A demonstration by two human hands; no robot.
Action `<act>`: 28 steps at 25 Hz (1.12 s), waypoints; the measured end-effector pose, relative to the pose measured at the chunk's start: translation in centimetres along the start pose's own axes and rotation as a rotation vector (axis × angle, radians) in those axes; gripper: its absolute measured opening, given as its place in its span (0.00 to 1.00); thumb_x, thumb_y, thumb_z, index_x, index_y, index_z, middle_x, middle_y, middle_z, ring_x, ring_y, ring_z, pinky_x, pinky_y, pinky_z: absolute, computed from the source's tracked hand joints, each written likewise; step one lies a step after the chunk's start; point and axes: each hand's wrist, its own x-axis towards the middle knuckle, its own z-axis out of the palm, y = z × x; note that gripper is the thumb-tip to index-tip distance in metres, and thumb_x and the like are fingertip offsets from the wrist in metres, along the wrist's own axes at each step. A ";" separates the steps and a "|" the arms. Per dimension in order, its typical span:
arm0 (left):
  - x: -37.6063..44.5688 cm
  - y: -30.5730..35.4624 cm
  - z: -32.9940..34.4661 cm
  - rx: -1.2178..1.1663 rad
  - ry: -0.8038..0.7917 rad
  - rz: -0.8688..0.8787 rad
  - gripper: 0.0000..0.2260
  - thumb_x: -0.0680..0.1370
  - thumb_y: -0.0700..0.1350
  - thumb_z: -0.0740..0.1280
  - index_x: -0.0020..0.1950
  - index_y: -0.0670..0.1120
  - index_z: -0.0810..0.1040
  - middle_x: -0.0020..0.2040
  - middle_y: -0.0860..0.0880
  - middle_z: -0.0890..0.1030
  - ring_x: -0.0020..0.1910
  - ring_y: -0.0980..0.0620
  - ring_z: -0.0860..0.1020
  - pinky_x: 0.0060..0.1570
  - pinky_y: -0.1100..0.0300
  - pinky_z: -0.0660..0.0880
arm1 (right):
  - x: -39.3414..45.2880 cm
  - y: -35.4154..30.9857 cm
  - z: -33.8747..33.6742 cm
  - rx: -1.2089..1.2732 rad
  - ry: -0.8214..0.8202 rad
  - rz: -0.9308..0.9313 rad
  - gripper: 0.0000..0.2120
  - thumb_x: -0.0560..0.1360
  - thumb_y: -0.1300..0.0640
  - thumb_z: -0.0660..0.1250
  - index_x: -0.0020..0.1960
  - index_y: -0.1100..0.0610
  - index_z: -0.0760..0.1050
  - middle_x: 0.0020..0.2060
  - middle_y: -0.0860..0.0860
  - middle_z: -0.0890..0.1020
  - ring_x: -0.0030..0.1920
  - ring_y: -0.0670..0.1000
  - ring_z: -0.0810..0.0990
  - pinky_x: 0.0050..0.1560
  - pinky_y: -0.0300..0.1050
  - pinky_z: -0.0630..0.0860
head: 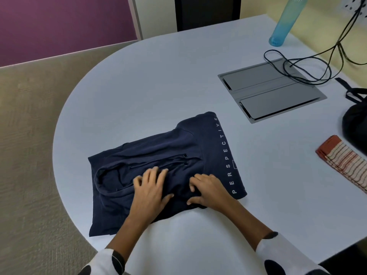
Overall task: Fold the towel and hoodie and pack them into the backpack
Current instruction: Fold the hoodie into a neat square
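Lighting: even, soft indoor light – moderately bright, source not visible. Shadows: faint, only thin dark edges under the hoodie [158, 167] and the hands. Glare: mild pale sheen across the table [158, 86]. Sharpness: overall soft, compressed; left hand [151, 187] fingers slightly smeared. Distortion: wide-angle bending at the edges – bottle [286, 22] leans, table rim bows.

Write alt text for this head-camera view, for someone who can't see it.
Two hands, left hand and right hand, press on a partly folded navy hoodie on a pale round table. A folded striped towel and black backpack lie at right.
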 end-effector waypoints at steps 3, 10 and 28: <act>-1.2 -3.2 0.3 0.042 -0.111 0.026 0.34 0.60 0.51 0.80 0.61 0.46 0.69 0.54 0.43 0.77 0.48 0.42 0.78 0.45 0.47 0.73 | -0.2 0.1 0.5 0.031 0.027 0.016 0.21 0.65 0.38 0.72 0.42 0.50 0.66 0.39 0.43 0.70 0.40 0.45 0.69 0.45 0.40 0.59; -2.2 -6.3 0.2 0.256 0.037 0.065 0.29 0.68 0.37 0.69 0.70 0.43 0.70 0.63 0.36 0.74 0.53 0.36 0.74 0.47 0.41 0.70 | -1.6 0.6 0.9 0.168 0.038 -0.013 0.19 0.68 0.43 0.70 0.53 0.50 0.71 0.45 0.39 0.68 0.45 0.41 0.66 0.50 0.40 0.59; -0.6 -8.1 -0.9 -0.103 -0.149 -0.254 0.08 0.81 0.48 0.60 0.48 0.43 0.72 0.44 0.46 0.79 0.37 0.42 0.78 0.35 0.54 0.66 | 2.1 -1.8 3.0 -0.254 0.119 -0.082 0.44 0.70 0.27 0.55 0.78 0.49 0.52 0.78 0.56 0.49 0.78 0.56 0.45 0.72 0.64 0.48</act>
